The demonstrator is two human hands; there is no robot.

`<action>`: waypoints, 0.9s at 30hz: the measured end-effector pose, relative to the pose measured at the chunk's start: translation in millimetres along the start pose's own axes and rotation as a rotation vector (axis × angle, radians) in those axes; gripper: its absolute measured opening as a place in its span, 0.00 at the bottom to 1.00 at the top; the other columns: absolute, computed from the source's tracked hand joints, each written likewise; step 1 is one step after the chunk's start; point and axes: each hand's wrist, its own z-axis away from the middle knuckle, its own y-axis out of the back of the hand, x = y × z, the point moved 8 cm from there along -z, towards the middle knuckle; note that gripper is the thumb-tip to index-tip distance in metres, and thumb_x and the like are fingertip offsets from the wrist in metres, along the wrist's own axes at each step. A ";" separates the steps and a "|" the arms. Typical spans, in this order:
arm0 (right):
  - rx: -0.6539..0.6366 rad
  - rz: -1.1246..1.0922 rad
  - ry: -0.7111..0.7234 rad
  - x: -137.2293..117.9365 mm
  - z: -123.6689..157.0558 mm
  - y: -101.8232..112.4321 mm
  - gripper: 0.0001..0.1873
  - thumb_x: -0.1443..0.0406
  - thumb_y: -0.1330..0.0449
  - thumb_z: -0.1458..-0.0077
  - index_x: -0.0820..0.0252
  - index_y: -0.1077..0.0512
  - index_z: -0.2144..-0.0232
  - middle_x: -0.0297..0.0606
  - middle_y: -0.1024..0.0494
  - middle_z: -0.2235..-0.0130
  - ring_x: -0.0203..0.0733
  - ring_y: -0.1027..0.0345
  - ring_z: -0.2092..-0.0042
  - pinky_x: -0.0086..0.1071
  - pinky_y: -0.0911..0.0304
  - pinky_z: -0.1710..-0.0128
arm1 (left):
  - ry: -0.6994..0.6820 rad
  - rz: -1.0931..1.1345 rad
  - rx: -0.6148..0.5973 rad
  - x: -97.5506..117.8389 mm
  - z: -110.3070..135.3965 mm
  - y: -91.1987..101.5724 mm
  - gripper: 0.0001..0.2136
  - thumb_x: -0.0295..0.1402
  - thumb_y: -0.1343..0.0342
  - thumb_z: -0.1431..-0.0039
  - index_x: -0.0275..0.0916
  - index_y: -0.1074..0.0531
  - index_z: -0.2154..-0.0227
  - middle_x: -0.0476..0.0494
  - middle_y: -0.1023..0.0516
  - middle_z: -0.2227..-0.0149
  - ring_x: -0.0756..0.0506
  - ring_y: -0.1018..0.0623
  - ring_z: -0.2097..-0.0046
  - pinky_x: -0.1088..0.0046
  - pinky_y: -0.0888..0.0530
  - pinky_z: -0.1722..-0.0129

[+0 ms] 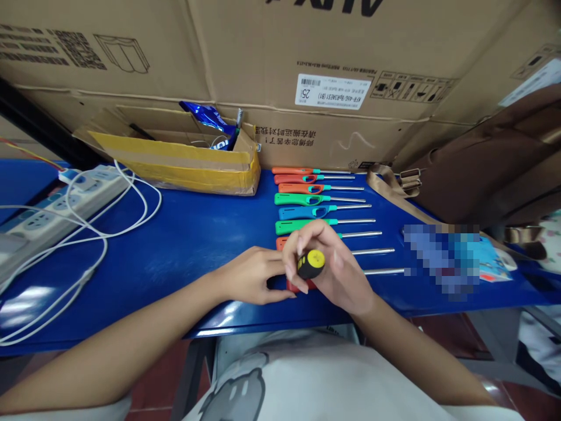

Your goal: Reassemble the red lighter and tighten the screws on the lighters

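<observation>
my right hand (pixel 335 266) is curled over the yellow-and-black screwdriver (pixel 311 264), fingertips pinching its handle, the shaft hidden. the red lighter (pixel 298 287) lies right beneath it. my left hand (pixel 249 276), fingers together, grips that lighter's left end on the blue counter (pixel 197 234). the lighter lies crosswise, nozzle rightward, nearest me in the lighter row (pixel 307 199).

- Upper cardboard carton (pixel 245 52): large black letters along the top edge, upside down and cut off by the frame; not readable.
- White sticker (pixel 332 92) on that carton, upside down: a barcode, the number "25" and a model line that looks like "KFR-46G/BpR3AES1 (B1)". The smaller lines are too fine to read.
- Handling symbols (pixel 412 88): a printed row just beside the sticker.
- Lower carton (pixel 350 143): two lines of upside-down Chinese print, apparently "师傅您辛苦了!" and "请在搬运时对我轻".
- Left carton panel (pixel 44 44): block print, illegible.
</observation>
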 end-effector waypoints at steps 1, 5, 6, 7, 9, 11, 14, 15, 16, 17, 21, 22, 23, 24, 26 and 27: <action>-0.009 -0.007 0.011 -0.7 0.2 -0.7 0.12 0.54 0.45 0.34 0.56 0.34 0.58 0.35 0.27 0.64 0.32 0.40 0.76 0.31 0.41 0.75 | 0.003 0.001 -0.004 0.2 0.0 -0.1 0.08 0.36 0.38 0.39 0.48 0.20 0.58 0.52 0.17 0.64 0.49 0.18 0.61 0.77 0.27 0.62; -0.001 0.058 0.002 1.4 1.1 0.4 0.19 0.55 0.55 0.29 0.59 0.31 0.63 0.38 0.27 0.65 0.33 0.38 0.75 0.33 0.39 0.74 | 0.006 -0.003 -0.005 1.2 -0.3 0.7 0.08 0.37 0.39 0.39 0.48 0.19 0.57 0.50 0.16 0.64 0.47 0.19 0.60 0.76 0.26 0.59; 0.006 0.066 -0.001 2.0 1.3 1.0 0.20 0.53 0.55 0.30 0.59 0.31 0.63 0.38 0.27 0.66 0.33 0.38 0.75 0.33 0.39 0.74 | 0.008 -0.003 -0.006 1.1 -0.4 0.8 0.09 0.37 0.39 0.39 0.48 0.19 0.57 0.50 0.16 0.63 0.47 0.19 0.60 0.76 0.26 0.59; 0.011 0.060 0.003 2.1 1.4 1.4 0.19 0.51 0.53 0.31 0.58 0.32 0.62 0.37 0.27 0.66 0.33 0.39 0.76 0.32 0.39 0.74 | 0.011 0.000 -0.007 0.7 -0.3 0.7 0.09 0.37 0.38 0.39 0.48 0.20 0.56 0.50 0.16 0.63 0.47 0.19 0.60 0.76 0.26 0.59; 0.012 0.036 0.018 1.5 1.2 1.2 0.16 0.49 0.45 0.35 0.55 0.34 0.59 0.34 0.27 0.66 0.32 0.42 0.76 0.30 0.41 0.75 | 0.014 0.008 -0.009 0.1 -0.2 0.4 0.10 0.37 0.38 0.39 0.48 0.20 0.55 0.50 0.16 0.64 0.48 0.18 0.61 0.76 0.26 0.60; 0.006 0.037 0.023 1.2 0.6 0.5 0.15 0.50 0.44 0.36 0.55 0.35 0.60 0.33 0.27 0.66 0.32 0.41 0.76 0.29 0.41 0.76 | 0.012 0.010 -0.013 -0.2 0.0 0.0 0.10 0.37 0.38 0.39 0.48 0.20 0.55 0.50 0.16 0.64 0.48 0.18 0.62 0.76 0.26 0.61; 0.007 0.077 0.015 0.6 -0.3 0.2 0.20 0.52 0.54 0.30 0.58 0.32 0.64 0.36 0.28 0.68 0.33 0.39 0.76 0.30 0.41 0.77 | -0.002 -0.001 -0.012 0.5 -0.1 0.1 0.10 0.36 0.38 0.39 0.47 0.20 0.56 0.50 0.16 0.63 0.47 0.18 0.61 0.76 0.26 0.61; 0.010 0.073 0.017 -0.3 -0.3 0.3 0.22 0.51 0.56 0.30 0.58 0.31 0.64 0.37 0.28 0.69 0.33 0.40 0.76 0.30 0.41 0.77 | -0.003 -0.002 -0.012 0.6 -0.3 0.2 0.09 0.36 0.38 0.40 0.47 0.20 0.56 0.50 0.16 0.62 0.47 0.18 0.60 0.76 0.26 0.61; 0.011 0.055 0.018 -1.1 -0.3 0.1 0.21 0.50 0.55 0.30 0.58 0.31 0.62 0.36 0.28 0.68 0.33 0.41 0.76 0.30 0.41 0.77 | 0.000 -0.002 -0.010 0.5 -0.5 0.4 0.09 0.36 0.38 0.40 0.46 0.20 0.57 0.49 0.16 0.62 0.47 0.18 0.60 0.76 0.26 0.61; 0.010 0.031 0.017 -1.7 -0.2 -0.2 0.18 0.50 0.51 0.32 0.56 0.33 0.60 0.35 0.28 0.68 0.33 0.41 0.76 0.30 0.42 0.76 | 0.003 0.000 -0.004 0.4 -0.7 0.8 0.09 0.37 0.38 0.40 0.46 0.20 0.57 0.49 0.16 0.63 0.47 0.18 0.61 0.76 0.26 0.61; -0.037 -0.021 0.011 -1.2 0.5 -5.0 0.10 0.56 0.44 0.35 0.55 0.34 0.58 0.34 0.28 0.67 0.34 0.39 0.73 0.29 0.43 0.74 | 0.008 0.014 -0.003 0.1 -0.9 0.2 0.09 0.36 0.38 0.40 0.45 0.21 0.57 0.50 0.16 0.64 0.48 0.18 0.62 0.76 0.26 0.61; -0.044 -0.009 0.011 -0.6 0.6 -5.7 0.11 0.56 0.46 0.33 0.56 0.33 0.59 0.35 0.28 0.67 0.34 0.39 0.73 0.30 0.43 0.75 | 0.002 0.019 -0.004 0.4 -0.8 -0.1 0.08 0.35 0.38 0.39 0.45 0.21 0.57 0.50 0.16 0.63 0.48 0.18 0.61 0.76 0.26 0.61; -0.038 0.007 0.006 0.0 0.6 -5.3 0.14 0.55 0.50 0.32 0.58 0.31 0.60 0.36 0.28 0.68 0.35 0.39 0.73 0.30 0.43 0.75 | -0.005 0.021 -0.003 0.8 -0.7 -0.1 0.08 0.35 0.39 0.39 0.45 0.22 0.57 0.50 0.16 0.63 0.48 0.18 0.61 0.76 0.26 0.60; -0.020 0.022 0.000 -0.2 0.4 -3.7 0.16 0.55 0.52 0.31 0.58 0.30 0.60 0.36 0.29 0.69 0.35 0.39 0.74 0.30 0.43 0.75 | -0.013 0.020 0.002 1.2 -0.6 0.4 0.08 0.35 0.38 0.39 0.45 0.22 0.57 0.50 0.17 0.62 0.48 0.18 0.60 0.76 0.26 0.59; 0.045 0.034 0.009 -6.5 -0.4 2.6 0.18 0.55 0.55 0.30 0.58 0.30 0.61 0.35 0.31 0.71 0.35 0.41 0.74 0.31 0.44 0.75 | -0.020 0.017 0.008 1.5 -0.6 1.4 0.09 0.36 0.38 0.40 0.44 0.23 0.56 0.48 0.17 0.61 0.47 0.18 0.58 0.76 0.26 0.58; 0.077 0.039 0.019 -12.5 -0.7 6.2 0.19 0.54 0.56 0.29 0.57 0.30 0.61 0.33 0.32 0.72 0.36 0.43 0.74 0.31 0.44 0.75 | -0.011 0.018 -0.003 0.8 -0.6 1.1 0.10 0.37 0.37 0.40 0.42 0.23 0.57 0.47 0.17 0.60 0.47 0.18 0.58 0.76 0.26 0.58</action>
